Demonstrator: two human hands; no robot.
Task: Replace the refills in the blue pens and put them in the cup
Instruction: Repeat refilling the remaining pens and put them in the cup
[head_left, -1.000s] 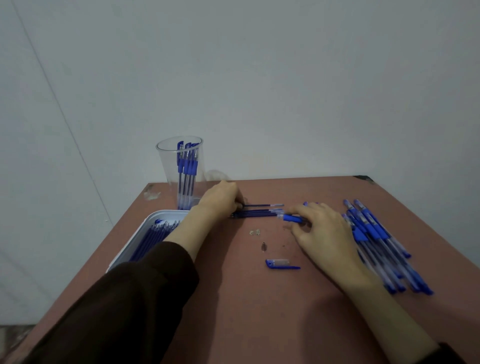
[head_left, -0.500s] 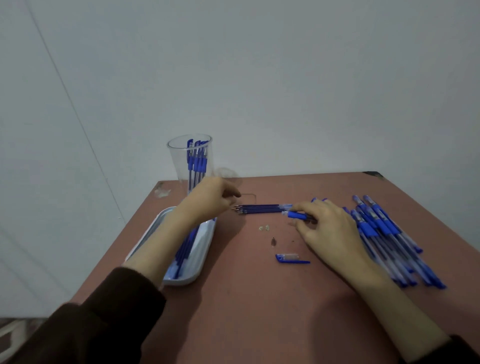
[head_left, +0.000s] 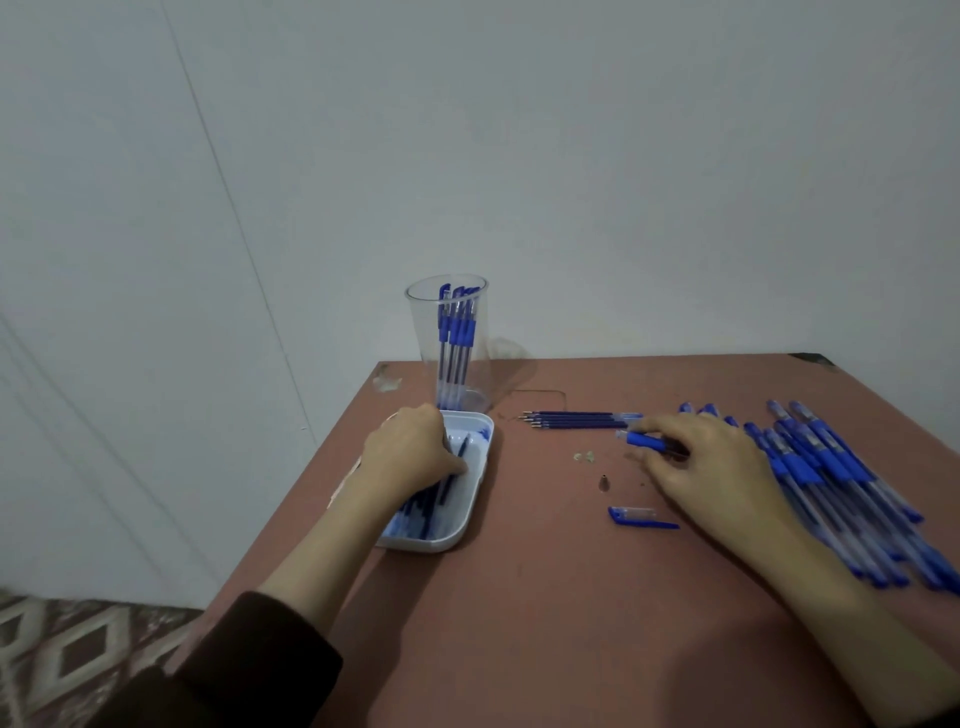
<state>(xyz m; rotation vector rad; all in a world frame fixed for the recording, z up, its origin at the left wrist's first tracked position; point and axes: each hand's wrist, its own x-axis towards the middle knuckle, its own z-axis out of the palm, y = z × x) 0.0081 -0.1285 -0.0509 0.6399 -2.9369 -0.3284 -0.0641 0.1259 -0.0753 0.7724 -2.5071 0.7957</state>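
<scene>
Head view, far left: pale wall, with a strip of patterned floor at the lower left corner. Next, a dark sleeve rising from the bottom edge, bare forearm slanting up to the left hand, reaching into a white tray at the left edge of the reddish counter. Fingers curled down among dark blue tray refills, one thin refill poking out just past the fingertips; grip closed on it or merely resting there, cannot tell. Just behind the tray, near the wall, a clear cup standing upright with several standing pens inside. Right of the cup, a short row of loose refills flat on the counter, tips pointing left. Below them, pale scraps, a small metal tip and a blue cap, all apart from one another. Then the right hand, palm down, grip pinched on a held pen lying level, just beside the loose refills. Far right, a heap of pens slanting toward the lower right corner, close along the right forearm.
</scene>
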